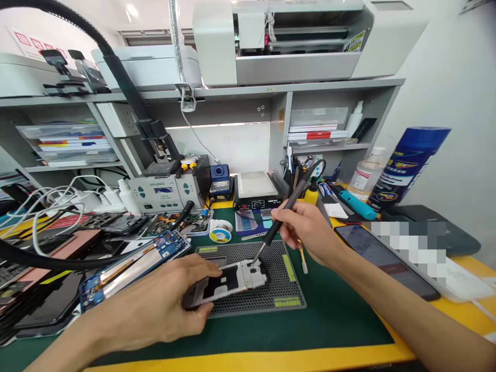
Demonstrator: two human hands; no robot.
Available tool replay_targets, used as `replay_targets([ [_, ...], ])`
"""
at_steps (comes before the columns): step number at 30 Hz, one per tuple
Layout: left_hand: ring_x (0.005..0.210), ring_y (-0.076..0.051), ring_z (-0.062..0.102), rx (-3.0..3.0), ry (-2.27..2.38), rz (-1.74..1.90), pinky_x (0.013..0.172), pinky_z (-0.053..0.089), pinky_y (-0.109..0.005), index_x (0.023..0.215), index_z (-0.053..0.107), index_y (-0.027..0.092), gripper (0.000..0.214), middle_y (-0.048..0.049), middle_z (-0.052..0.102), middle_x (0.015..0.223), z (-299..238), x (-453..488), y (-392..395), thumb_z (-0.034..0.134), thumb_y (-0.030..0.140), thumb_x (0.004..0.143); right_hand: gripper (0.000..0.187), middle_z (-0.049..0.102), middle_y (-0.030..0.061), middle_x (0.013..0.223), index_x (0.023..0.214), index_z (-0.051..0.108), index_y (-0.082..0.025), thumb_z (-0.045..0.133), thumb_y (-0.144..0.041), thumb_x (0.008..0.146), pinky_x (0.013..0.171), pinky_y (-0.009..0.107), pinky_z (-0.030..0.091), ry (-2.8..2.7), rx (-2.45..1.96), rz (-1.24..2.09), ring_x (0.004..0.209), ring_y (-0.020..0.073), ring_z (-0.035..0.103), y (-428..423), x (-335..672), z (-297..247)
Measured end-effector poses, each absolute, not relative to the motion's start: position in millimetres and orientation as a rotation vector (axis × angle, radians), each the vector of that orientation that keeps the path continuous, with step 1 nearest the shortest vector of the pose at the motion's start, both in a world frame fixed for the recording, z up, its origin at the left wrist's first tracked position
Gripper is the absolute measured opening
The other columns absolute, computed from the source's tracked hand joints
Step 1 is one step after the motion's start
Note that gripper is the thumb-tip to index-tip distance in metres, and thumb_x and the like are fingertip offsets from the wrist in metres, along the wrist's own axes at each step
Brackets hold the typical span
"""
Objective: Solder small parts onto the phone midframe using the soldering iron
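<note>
My left hand (pixel 163 305) is closed on a silver phone frame (pixel 232 279), holding it on the grey perforated work mat (pixel 287 289). My right hand (pixel 310 232) grips a black soldering iron (pixel 284 212) like a pen. Its tip touches the upper right part of the phone frame near the camera opening. A small brush-like tool (pixel 302 258) sticks out below my right hand.
A blue opened phone (pixel 135 261) lies left of the mat. Behind stand a soldering station (pixel 165 194), a hot plate (pixel 256 188) and a solder roll (pixel 220 231). A dark phone (pixel 383 258) lies at the right, with a blue spray can (pixel 406 165) beyond it. Cables crowd the left.
</note>
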State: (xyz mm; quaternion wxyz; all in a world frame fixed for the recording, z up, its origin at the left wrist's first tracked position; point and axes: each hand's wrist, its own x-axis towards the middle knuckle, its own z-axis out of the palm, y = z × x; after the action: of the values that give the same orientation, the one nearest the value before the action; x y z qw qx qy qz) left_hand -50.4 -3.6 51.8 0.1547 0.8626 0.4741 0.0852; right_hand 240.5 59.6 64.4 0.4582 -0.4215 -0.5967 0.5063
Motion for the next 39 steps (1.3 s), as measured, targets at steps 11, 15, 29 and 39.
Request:
replay_targets([
  [11,0.069,-0.019,0.069,2.430,1.179,0.506,0.064,0.053,-0.026,0.095,0.077,0.027,0.025,-0.0033,0.075,0.083,59.0,-39.6,3.0,0.052,0.025,0.096,0.034,0.057,-0.0043,0.044,0.076,0.060,-0.018,0.077,-0.047,0.078,0.032,0.018,0.028,-1.216,-1.043,1.232,0.032,0.0085,0.045,65.9,248.3,68.0],
  [15,0.078,-0.021,0.073,2.494,1.168,0.525,0.069,0.058,-0.027,0.102,0.077,0.027,0.028,-0.0050,0.078,0.094,51.3,-39.1,2.0,0.050,0.023,0.097,0.035,0.058,-0.0029,0.044,0.077,0.063,-0.017,0.078,-0.049,0.079,0.033,0.018,0.030,-1.223,-1.037,1.258,0.033,0.0094,0.047,63.8,245.0,64.8],
  [29,0.114,-0.032,0.074,3.100,1.032,0.520,0.093,0.065,-0.042,0.127,0.074,0.021,0.040,-0.0080,0.078,0.126,36.2,-37.7,-12.6,0.064,0.020,0.087,0.040,0.059,-0.0025,0.046,0.073,0.061,-0.017,0.084,-0.051,0.073,0.034,0.019,0.035,-1.130,-1.060,1.247,0.036,0.0091,0.047,61.9,240.5,62.8],
  [39,0.121,-0.044,0.059,2.501,1.468,0.484,0.104,0.046,-0.059,0.138,0.064,0.012,0.060,-0.0205,0.066,0.128,81.4,-39.8,72.5,0.071,0.033,0.082,0.037,0.061,-0.0028,0.052,0.078,0.062,-0.016,0.081,-0.047,0.080,0.033,0.017,0.033,-1.078,-1.086,1.126,0.036,0.0071,0.048,74.1,246.3,57.2],
])
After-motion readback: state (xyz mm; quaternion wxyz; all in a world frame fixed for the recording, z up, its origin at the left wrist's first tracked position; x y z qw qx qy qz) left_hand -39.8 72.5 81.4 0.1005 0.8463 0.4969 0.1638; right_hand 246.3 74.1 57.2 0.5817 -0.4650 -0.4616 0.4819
